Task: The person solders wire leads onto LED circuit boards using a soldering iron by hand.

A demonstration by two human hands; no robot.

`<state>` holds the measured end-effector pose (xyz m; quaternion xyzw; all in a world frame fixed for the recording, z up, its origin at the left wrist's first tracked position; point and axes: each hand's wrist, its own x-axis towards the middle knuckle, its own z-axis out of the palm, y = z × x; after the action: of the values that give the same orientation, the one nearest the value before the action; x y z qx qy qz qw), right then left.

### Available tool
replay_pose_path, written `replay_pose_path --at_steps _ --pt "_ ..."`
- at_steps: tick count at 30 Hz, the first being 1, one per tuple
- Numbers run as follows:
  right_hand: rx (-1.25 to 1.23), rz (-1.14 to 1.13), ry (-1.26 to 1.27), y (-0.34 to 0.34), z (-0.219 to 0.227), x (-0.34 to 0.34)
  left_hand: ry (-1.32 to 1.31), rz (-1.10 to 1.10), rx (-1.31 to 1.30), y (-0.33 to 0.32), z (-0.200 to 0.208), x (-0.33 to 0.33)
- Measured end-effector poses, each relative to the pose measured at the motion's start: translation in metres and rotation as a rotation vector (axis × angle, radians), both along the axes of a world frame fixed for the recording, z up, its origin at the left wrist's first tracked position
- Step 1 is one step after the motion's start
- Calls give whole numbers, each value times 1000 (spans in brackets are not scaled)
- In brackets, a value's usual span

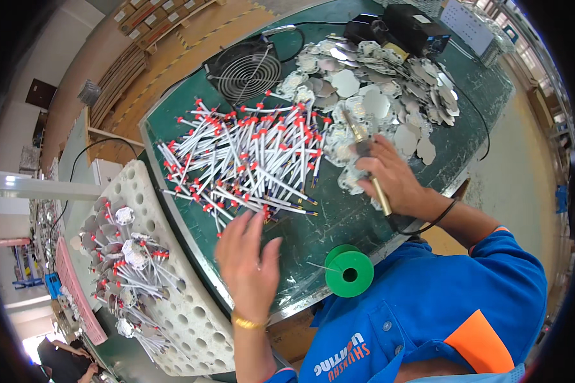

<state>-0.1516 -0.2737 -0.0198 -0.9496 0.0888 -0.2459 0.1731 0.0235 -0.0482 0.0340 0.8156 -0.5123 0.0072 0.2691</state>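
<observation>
My right hand (pixel 397 180) is closed around a soldering iron (pixel 381 195), whose tip points away from me over the metal plates. Fingers spread, my left hand (pixel 246 262) hovers at the near edge of a heap of white sleeved wires (pixel 262 153) with red collars. It holds nothing that I can see. Flat, silvery and white lobed plates (pixel 370 89) are piled beyond my right hand. Close to the bench's front edge lies a green spool of solder wire (pixel 362 287), its loose end pointing left.
A round fan with a wire guard (pixel 248 73) stands behind the wires on the green bench (pixel 306 236). A black box (pixel 415 30) sits at the far right. To the left, a white perforated board (pixel 195 332) bears wired plates (pixel 131 255). Another person (pixel 64 362) is at lower left.
</observation>
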Motion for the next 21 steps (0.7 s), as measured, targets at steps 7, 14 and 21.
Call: replay_pose_path --at_steps 7,14,21 --pt "39 161 -111 3 6 1 -68 -228 43 -75 -24 -24" --pt "74 262 73 -13 10 -29 -137 -237 125 -73 -38 -12" --pt "23 227 11 -7 4 4 -79 -197 126 -49 -42 -16"
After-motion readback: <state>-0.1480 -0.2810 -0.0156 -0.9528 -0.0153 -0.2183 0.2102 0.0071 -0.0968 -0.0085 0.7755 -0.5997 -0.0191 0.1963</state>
